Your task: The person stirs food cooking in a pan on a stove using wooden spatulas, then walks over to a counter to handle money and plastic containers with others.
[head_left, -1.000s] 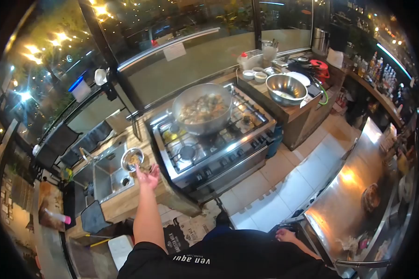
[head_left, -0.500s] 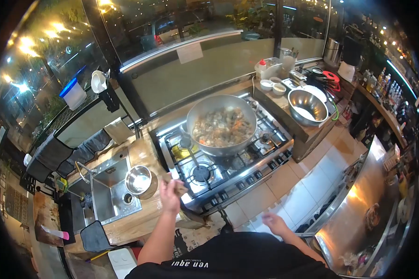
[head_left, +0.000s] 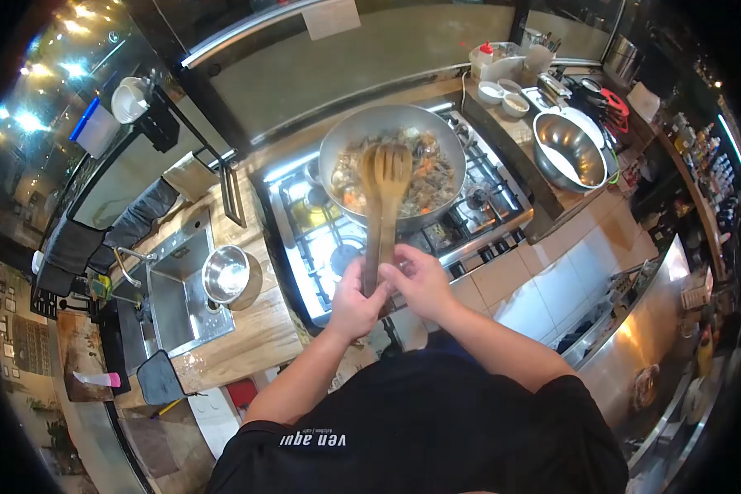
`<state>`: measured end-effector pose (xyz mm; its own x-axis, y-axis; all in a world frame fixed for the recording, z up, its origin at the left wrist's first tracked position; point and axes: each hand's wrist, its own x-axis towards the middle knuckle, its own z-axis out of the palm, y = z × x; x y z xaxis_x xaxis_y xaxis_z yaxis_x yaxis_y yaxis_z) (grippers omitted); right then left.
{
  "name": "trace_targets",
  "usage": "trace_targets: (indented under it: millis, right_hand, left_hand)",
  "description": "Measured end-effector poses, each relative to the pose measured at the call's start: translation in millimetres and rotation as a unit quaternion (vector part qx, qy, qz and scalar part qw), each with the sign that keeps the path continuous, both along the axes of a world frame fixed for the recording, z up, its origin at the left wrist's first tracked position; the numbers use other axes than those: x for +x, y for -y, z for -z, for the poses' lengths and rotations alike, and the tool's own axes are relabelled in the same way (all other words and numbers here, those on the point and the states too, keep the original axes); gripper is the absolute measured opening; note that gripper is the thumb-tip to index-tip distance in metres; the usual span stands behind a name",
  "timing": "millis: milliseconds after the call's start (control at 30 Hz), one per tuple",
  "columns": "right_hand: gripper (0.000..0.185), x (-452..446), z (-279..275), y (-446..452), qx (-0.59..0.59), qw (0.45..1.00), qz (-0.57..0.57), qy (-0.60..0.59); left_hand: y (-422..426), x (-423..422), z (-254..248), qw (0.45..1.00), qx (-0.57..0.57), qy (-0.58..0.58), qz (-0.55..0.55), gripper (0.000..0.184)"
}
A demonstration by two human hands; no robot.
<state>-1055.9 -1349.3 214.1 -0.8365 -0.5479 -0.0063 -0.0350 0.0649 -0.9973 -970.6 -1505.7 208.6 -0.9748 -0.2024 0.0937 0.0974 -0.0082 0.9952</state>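
Wood worktop (head_left: 247, 346) w/ sink (head_left: 173, 284) at 9 o'clock, stove (head_left: 300, 272) at 12; L hand (head_left: 356, 303) closed round the handles of two wooden utensils (head_left: 393, 169); R hand (head_left: 426, 286) pinching the same handles; both hands occupied; utensil heads over the pan (head_left: 387, 120) of food (head_left: 430, 169) at 12, contact w/ food unclear.

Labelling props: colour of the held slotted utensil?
The slotted utensil is light brown; best in the head view.

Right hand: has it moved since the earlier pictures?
Yes. The right hand has moved leftward to the front of the stove, where it now touches the wooden utensils.
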Motion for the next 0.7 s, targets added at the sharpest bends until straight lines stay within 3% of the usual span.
trace_targets:
  millis: [100,167,233,267,333,367,433,500,533,567,600,633,700]
  right_hand:
    - [0.018,-33,7,-14,-0.102,0.993,0.026,0.049]
    - [0.019,-73,-1,-45,-0.146,0.987,0.004,0.066]
    - [0.022,-118,-31,-90,-0.091,0.982,0.061,0.152]
    - [0.022,-148,-41,-117,-0.024,0.994,0.040,0.101]
    - [0.023,-214,-67,-164,0.145,0.986,-0.004,-0.078]
    - [0.024,-243,-84,-180,0.242,0.948,-0.028,-0.205]
    - [0.028,-291,-108,-196,0.282,0.894,-0.069,-0.340]
    - [0.031,-322,-151,-187,0.376,0.839,-0.160,-0.360]
    - [0.026,-333,-155,-179,0.394,0.780,-0.156,-0.460]
    - [0.026,-342,-158,-163,0.391,0.779,-0.167,-0.462]
    - [0.024,-349,-163,-143,0.461,0.681,-0.225,-0.522]
    - [0.022,-352,-166,-121,0.522,0.568,-0.275,-0.574]
    - [0.019,-338,-171,-72,0.585,0.460,-0.341,-0.574]
  left_hand:
    - [1,-15,-3,0.992,0.049,0.104,-0.053,0.023]
    - [14,-31,-4,0.993,0.009,0.081,-0.091,0.028]
    - [45,-47,-15,0.976,-0.142,0.095,-0.133,0.026]
    - [54,-57,-33,0.969,-0.151,0.116,-0.160,0.032]
    - [70,-79,-82,0.887,-0.376,0.195,-0.184,0.043]
    - [91,-92,-82,0.851,-0.473,0.149,-0.176,0.042]
    - [91,-127,-125,0.751,-0.592,0.243,-0.165,0.027]
    - [99,-165,-138,0.662,-0.685,0.276,-0.129,0.020]
    - [104,-184,-141,0.623,-0.716,0.295,-0.108,0.020]
    - [104,-203,-145,0.580,-0.742,0.322,-0.095,0.020]
    - [102,-222,-148,0.536,-0.766,0.346,-0.079,0.019]
    - [103,-240,-146,0.534,-0.764,0.352,-0.080,0.019]
    - [103,-270,-140,0.437,-0.815,0.381,-0.010,0.019]
